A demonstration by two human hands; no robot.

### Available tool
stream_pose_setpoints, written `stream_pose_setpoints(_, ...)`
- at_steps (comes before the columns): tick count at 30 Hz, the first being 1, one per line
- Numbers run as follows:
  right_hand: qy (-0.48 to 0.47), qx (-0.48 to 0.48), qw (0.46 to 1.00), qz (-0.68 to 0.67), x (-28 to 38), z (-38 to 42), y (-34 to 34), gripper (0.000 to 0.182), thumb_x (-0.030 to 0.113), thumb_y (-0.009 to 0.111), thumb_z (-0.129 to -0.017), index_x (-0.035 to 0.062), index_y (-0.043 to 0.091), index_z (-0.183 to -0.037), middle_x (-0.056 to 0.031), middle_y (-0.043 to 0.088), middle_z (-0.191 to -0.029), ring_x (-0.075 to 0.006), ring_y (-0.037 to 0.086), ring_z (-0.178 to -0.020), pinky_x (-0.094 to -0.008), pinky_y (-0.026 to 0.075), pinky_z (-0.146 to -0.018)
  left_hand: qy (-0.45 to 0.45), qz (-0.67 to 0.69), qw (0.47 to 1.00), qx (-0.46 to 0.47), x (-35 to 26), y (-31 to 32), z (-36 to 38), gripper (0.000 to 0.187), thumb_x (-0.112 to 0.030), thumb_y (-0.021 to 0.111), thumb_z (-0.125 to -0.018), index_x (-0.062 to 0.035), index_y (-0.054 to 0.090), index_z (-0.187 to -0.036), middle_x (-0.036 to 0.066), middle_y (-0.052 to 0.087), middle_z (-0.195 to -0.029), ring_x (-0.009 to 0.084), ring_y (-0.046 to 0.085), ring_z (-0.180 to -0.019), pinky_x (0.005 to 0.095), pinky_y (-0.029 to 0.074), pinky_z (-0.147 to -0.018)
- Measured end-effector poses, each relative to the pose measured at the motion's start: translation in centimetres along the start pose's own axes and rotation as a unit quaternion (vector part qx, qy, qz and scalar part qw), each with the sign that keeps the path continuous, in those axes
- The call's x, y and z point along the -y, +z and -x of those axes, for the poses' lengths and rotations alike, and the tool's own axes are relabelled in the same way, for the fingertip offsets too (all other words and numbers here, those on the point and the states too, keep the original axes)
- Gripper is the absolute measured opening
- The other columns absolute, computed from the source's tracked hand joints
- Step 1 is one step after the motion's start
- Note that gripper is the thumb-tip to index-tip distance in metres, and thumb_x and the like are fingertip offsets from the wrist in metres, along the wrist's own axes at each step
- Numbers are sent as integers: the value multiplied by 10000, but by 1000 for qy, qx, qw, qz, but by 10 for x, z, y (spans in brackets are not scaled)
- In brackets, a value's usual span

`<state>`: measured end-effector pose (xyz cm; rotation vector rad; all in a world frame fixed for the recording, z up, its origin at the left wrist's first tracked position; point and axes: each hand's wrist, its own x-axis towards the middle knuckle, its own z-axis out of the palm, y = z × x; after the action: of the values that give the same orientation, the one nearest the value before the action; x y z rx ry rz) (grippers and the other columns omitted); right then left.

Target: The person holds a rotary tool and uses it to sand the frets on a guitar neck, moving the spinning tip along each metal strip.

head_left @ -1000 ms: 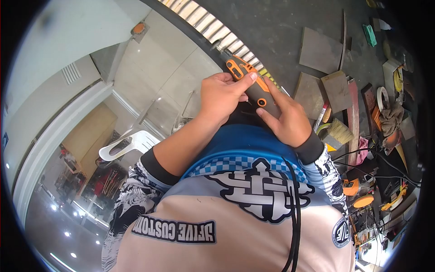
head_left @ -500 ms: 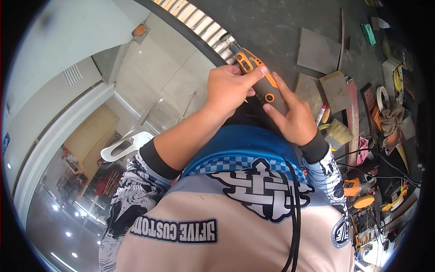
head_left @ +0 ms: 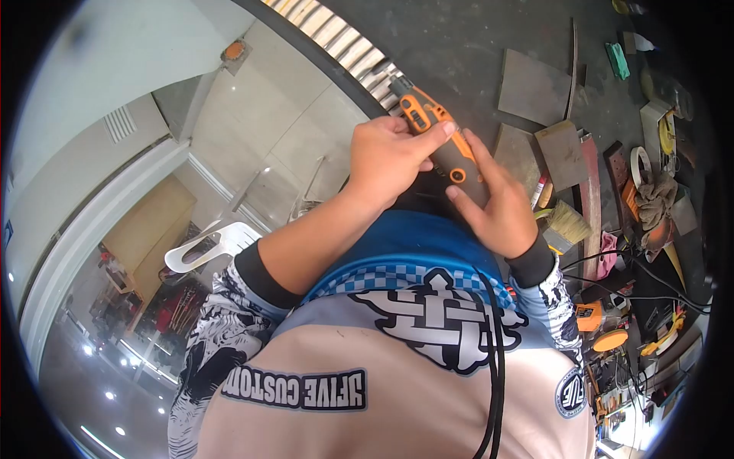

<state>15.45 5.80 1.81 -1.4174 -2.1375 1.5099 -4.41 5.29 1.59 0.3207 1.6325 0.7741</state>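
An orange and dark grey handheld rotary tool (head_left: 428,115) is held at a slant in front of my body, its narrow tip pointing to the upper left. My left hand (head_left: 390,157) grips its middle, with the thumb lying on top and the other fingers curled under the side. My right hand (head_left: 501,199) is wrapped round the wider rear end, fingers along the far side and thumb on the near side. A small dark attachment at the tip is too blurred to make out.
Flat metal plates (head_left: 535,88) lie on the dark surface beyond my right hand. Further right are a brush (head_left: 569,226), a tape roll (head_left: 641,164), a glove (head_left: 656,200), an orange tool (head_left: 589,316) and black cables. A white plastic chair (head_left: 210,246) stands at left.
The tool's tip has shifted slightly down and right, and its rear end a little down. Both hands have moved slightly with it, keeping their hold.
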Motion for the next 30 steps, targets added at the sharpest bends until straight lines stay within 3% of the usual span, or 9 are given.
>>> stream_pose_setpoints(4,9,45,999,-16,13,3,4,937,238,793,-866,108,267,-1631,-265,644,-1226,-440,682,-1018,-470,567,-877,4,51,999,-18,20,-12,15,355,-208,842,-902,94,696,-1016,130,741,-917,126,718,-748,220,597,-633)
stream_pose_setpoints(6,-15,51,999,-8,16,-3,11,940,248,787,-875,126,253,-1639,-260,649,-1203,-440,680,-1019,-476,565,-868,7,53,998,-19,30,-17,16,341,-197,841,-903,88,692,-1017,128,737,-903,127,718,-743,224,599,-635)
stream_pose_setpoints(11,-15,102,995,19,13,-12,22,847,266,748,-916,176,309,-1636,-253,677,-1095,-445,685,-973,-483,566,-835,-7,70,997,-18,43,-25,17,335,-200,840,-905,82,688,-1002,121,731,-878,128,715,-729,232,602,-633)
stream_pose_setpoints(14,-29,64,998,3,9,-9,30,793,251,736,-923,166,359,-1616,-252,691,-1048,-445,690,-960,-483,568,-828,-12,71,997,-22,53,-22,17,330,-204,841,-904,78,693,-989,117,729,-871,132,714,-723,236,603,-633)
stream_pose_setpoints(23,-41,46,998,17,11,-16,31,762,231,724,-922,178,388,-1603,-275,699,-1080,-459,698,-969,-485,574,-835,-12,91,995,-27,49,-23,11,363,-237,850,-897,81,703,-992,121,724,-883,143,713,-726,256,609,-657)
stream_pose_setpoints(30,-34,48,998,17,10,-17,29,754,239,718,-926,177,391,-1603,-272,702,-1004,-459,700,-938,-491,564,-818,-15,83,996,-22,48,-21,8,371,-243,850,-897,86,702,-988,123,724,-884,143,714,-727,253,608,-655)
